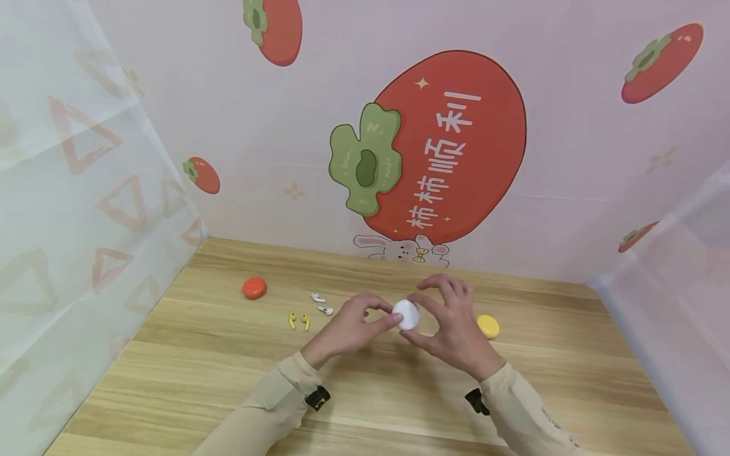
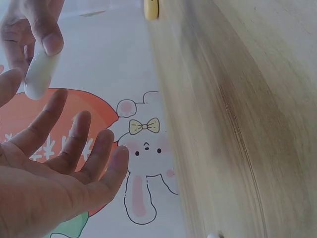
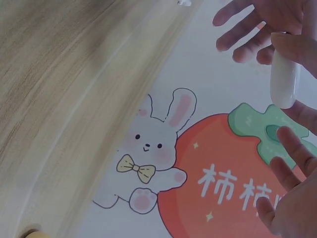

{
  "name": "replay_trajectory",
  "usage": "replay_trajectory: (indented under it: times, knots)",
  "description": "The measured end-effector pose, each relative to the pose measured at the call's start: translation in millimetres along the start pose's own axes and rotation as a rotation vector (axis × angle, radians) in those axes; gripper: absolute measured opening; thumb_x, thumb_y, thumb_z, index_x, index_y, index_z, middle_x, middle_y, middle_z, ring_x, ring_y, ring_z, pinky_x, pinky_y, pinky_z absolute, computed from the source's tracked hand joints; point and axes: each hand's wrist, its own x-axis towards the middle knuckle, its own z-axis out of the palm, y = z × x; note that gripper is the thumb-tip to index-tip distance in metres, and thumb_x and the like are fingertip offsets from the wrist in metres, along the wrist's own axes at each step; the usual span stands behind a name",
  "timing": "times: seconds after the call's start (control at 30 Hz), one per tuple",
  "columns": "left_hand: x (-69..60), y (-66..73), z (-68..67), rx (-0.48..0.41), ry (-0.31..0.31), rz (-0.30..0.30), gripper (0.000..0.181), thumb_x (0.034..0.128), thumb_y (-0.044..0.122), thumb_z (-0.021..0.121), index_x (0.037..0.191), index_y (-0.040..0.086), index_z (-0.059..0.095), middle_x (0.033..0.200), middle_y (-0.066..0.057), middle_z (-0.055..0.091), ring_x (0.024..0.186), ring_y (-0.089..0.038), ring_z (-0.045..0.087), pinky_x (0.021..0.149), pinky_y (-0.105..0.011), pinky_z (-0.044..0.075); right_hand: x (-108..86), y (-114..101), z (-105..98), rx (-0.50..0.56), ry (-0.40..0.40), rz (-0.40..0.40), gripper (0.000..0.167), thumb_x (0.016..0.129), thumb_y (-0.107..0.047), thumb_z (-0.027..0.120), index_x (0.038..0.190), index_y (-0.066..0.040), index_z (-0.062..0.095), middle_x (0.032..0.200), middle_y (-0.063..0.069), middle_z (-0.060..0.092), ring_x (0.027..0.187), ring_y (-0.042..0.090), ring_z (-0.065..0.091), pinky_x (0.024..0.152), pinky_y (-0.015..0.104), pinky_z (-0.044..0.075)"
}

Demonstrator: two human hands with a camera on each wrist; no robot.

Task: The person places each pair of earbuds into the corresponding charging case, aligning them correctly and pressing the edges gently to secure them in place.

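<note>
A round white earbud case [image 1: 407, 315] is held up over the wooden table between both hands. My left hand [image 1: 352, 326] pinches it from the left, thumb laid across its face. From the right, my right hand [image 1: 456, 326] grips its edge between thumb and index finger. The wrist views show the white case [image 2: 40, 74] edge-on, and its lid looks closed. In the left wrist view the other left fingers [image 2: 74, 141] are spread out below the case.
Left of the hands lie two white earbuds [image 1: 326, 311] and two yellow earbuds [image 1: 299, 322]. A round red case [image 1: 254, 287] sits farther left. Beside my right hand is a round yellow case [image 1: 488, 326]. Printed cloth walls [image 1: 319, 209] border the wooden table [image 1: 228, 354].
</note>
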Motion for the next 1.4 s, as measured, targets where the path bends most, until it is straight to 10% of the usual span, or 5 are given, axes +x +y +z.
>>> replay_trajectory:
  times: [0.67, 1.1, 1.4]
  knots:
    - [-1.1, 3.3, -1.4, 0.014, 0.056, 0.032, 0.022, 0.0972, 0.031, 0.070, 0.100, 0.010, 0.076, 0.121, -0.007, 0.064, 0.119, -0.026, 0.056, 0.092, -0.056, 0.045, -7.7, 0.4, 3.8, 0.051, 0.031, 0.067, 0.066, 0.066, -0.039, 0.096, 0.119, -0.012, 0.068, 0.122, 0.014, 0.056, 0.118, 0.038, 0.046, 0.092, 0.057, 0.028]
    - [-2.7, 3.0, -2.6, -0.021, 0.124, 0.059, 0.020, 0.0967, 0.025, 0.071, 0.104, 0.006, 0.075, 0.126, -0.010, 0.058, 0.121, -0.029, 0.052, 0.096, -0.059, 0.041, -9.2, -1.8, -0.1, 0.314, -0.012, 0.342, 0.033, 0.081, -0.018, 0.088, 0.112, -0.015, 0.075, 0.114, -0.002, 0.060, 0.112, 0.017, 0.056, 0.090, 0.044, 0.048]
    - [-2.2, 3.1, -3.1, -0.050, 0.136, 0.095, 0.021, 0.0975, 0.021, 0.070, 0.108, 0.003, 0.073, 0.130, -0.016, 0.056, 0.124, -0.031, 0.051, 0.100, -0.061, 0.040, -6.1, 1.0, -2.2, 0.455, -0.108, 0.503, 0.026, 0.091, -0.023, 0.079, 0.115, -0.015, 0.076, 0.115, 0.000, 0.063, 0.114, 0.022, 0.057, 0.096, 0.055, 0.050]
